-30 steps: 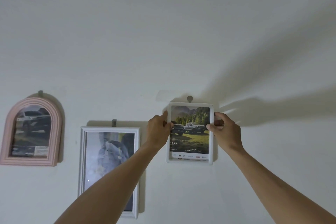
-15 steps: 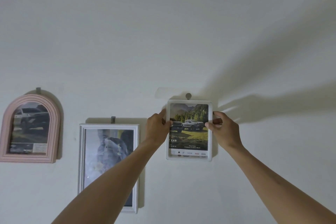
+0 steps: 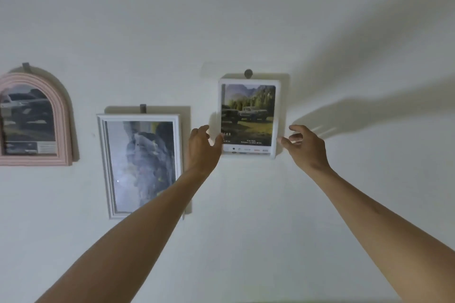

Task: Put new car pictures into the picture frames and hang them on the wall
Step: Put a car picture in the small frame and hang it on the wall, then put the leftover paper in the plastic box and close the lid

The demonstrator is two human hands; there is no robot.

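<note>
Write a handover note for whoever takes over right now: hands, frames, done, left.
Left hand: open, beside the left edge of the small white rectangular frame with the car picture, gripping nothing.
Right hand: open, just off that frame's right edge, holding nothing.
Small white frame hangs from the round grey wall hook.
Pink arched frame with a car picture hangs far left; larger white rectangular frame hangs between them, its picture too unclear to tell.
Done: three frames on the wall.
Left: check that the larger frame holds a car picture.
</note>
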